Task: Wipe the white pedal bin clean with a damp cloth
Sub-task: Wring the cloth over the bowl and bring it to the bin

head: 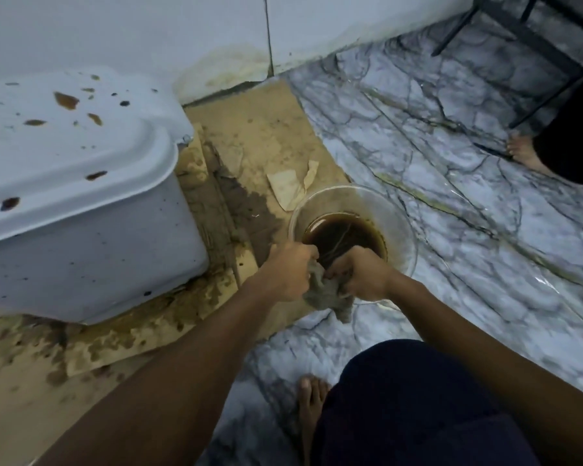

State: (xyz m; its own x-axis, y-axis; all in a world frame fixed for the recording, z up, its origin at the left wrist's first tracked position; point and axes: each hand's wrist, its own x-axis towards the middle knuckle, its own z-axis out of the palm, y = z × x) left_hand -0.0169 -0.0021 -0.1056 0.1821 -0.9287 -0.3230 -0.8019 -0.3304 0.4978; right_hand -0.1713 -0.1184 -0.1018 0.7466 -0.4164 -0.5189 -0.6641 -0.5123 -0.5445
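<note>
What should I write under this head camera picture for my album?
Both hands, left and right, wring a grey cloth over a glass bowl of brown water, beside the stained white pedal bin.

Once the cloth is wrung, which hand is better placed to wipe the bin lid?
Probably the left hand: the bin stands on its side. The right hand, also gripping the cloth over the bowl, would reach across.

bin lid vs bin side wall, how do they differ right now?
The bin lid carries large brown splotches; the side wall shows only fine dark specks. The lid faces up, tilted toward the camera, glossy; the wall stands near upright and looks duller. Both are white and still dirty.
</note>
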